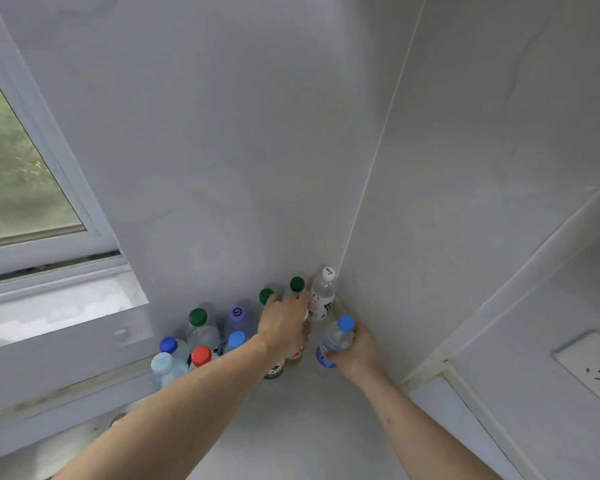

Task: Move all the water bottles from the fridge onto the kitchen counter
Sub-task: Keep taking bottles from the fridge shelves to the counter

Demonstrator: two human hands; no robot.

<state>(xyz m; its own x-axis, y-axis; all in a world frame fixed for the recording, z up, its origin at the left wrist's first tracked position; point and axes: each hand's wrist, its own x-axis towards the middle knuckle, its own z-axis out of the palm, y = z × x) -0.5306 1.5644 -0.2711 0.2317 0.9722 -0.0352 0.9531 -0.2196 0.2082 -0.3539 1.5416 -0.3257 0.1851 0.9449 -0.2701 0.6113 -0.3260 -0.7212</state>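
Head view: our right hand grips a blue-capped bottle upright by the corner wall; our left hand rests on the crowded bottles, fingers' curl hidden. Bare surface lies nearer us.

Pale counter, water bottles upright (corner cluster)
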